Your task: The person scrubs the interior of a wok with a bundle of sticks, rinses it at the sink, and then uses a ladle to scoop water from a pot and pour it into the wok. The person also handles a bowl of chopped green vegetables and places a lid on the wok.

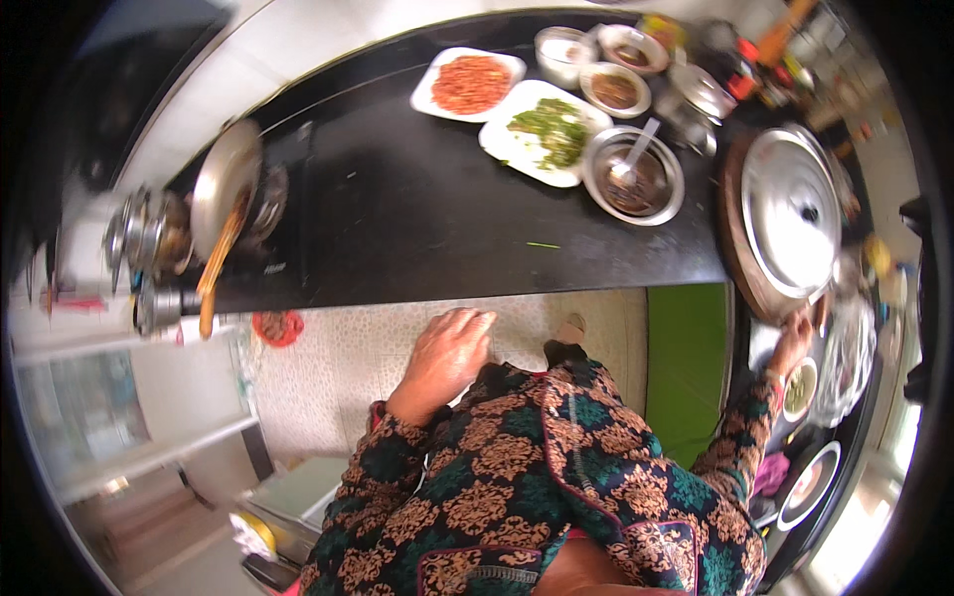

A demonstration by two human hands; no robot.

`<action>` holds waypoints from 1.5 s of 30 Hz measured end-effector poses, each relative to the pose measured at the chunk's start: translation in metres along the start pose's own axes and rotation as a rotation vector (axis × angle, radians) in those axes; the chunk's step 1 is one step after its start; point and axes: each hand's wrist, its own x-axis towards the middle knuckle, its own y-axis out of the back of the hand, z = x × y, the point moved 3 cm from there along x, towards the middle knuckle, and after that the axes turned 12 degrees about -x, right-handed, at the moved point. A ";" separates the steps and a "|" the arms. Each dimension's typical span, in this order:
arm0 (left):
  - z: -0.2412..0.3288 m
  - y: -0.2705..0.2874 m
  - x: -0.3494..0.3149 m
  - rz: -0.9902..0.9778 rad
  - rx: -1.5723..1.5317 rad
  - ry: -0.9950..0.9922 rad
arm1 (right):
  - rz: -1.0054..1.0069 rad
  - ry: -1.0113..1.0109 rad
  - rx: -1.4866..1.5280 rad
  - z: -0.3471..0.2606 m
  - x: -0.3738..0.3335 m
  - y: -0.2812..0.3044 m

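My left hand (445, 360) hangs in front of my body, below the counter's front edge, with its fingers loosely stretched and nothing in it. Off to the right, my right hand (792, 345) reaches to the near edge of a round wooden board (737, 214). Its fingers close beside a short brown handle (821, 312); blur hides what they grip. On that board rests a large silver lid (790, 204). Close to my right wrist stands a bowl with green bits (798, 389).
On the black counter (427, 219) are a plate of orange-red shreds (470, 85), a plate of chopped greens (547, 131), and a metal bowl (633, 177) of dark sauce with a spoon. A wok (227, 189) with wooden chopsticks (225, 256) sits left. A plastic bag (850, 353) lies right.
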 end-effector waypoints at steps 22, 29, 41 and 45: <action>-0.257 0.164 -0.308 0.928 -0.039 0.531 | -0.830 1.685 0.393 -0.736 -0.553 -0.189; -0.304 0.237 -0.299 1.046 -0.301 0.496 | -0.680 2.033 0.040 -0.824 -0.644 -0.257; -0.412 0.319 -0.227 0.791 -1.059 0.471 | -0.860 1.493 0.600 -0.863 -0.591 -0.241; -0.428 0.325 -0.193 0.486 -1.358 0.509 | -0.748 1.243 0.620 -0.846 -0.576 -0.217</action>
